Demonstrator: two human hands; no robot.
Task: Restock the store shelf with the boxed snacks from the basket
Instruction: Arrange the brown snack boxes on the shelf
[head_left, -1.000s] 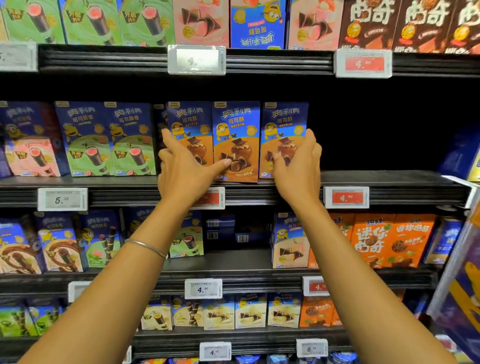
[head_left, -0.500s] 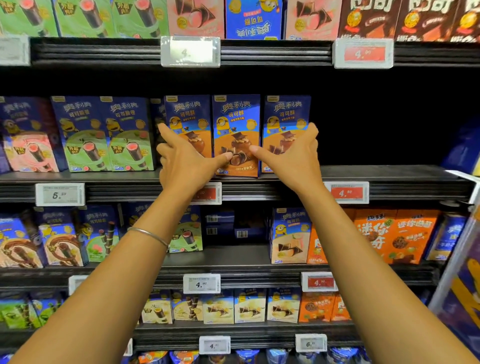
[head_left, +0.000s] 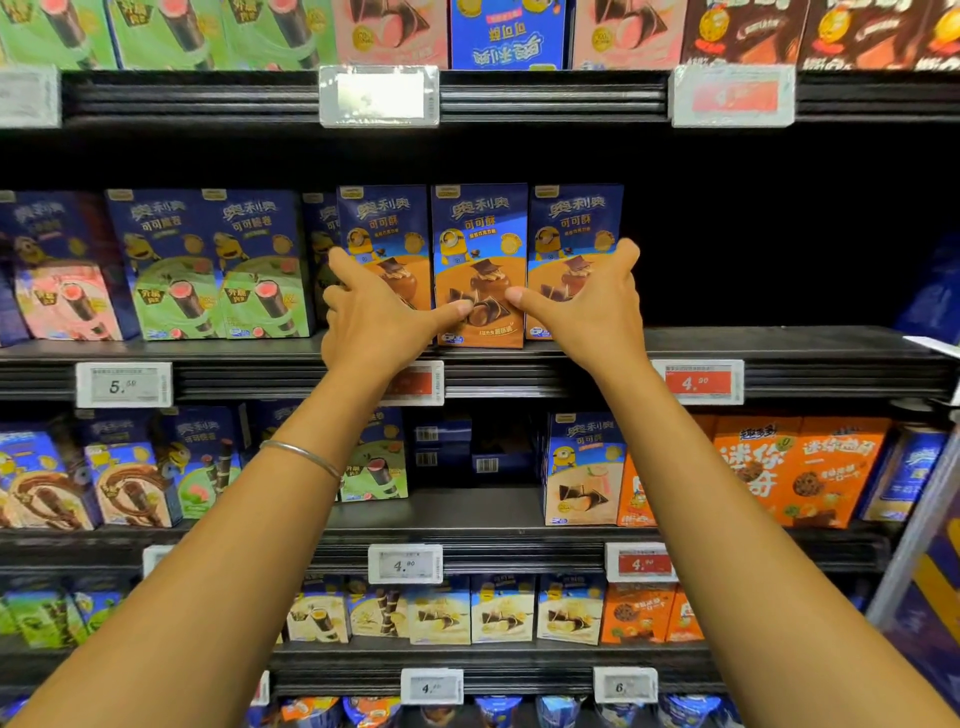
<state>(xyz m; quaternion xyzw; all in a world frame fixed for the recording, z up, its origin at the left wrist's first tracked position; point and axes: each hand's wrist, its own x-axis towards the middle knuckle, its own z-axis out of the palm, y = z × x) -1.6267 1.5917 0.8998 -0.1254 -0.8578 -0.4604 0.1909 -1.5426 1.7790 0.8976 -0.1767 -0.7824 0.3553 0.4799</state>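
Left hand and right hand, both open, thumbs now meeting on middle box; trio squared on shelf; facing nearly done.

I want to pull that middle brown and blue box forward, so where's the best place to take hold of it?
Take the middle box by its top corners, from the front and above. It stands upright, packed flush between the left box and right box, so its sides are shut off; only the top edge has open space. Left hand and right hand already flank it.
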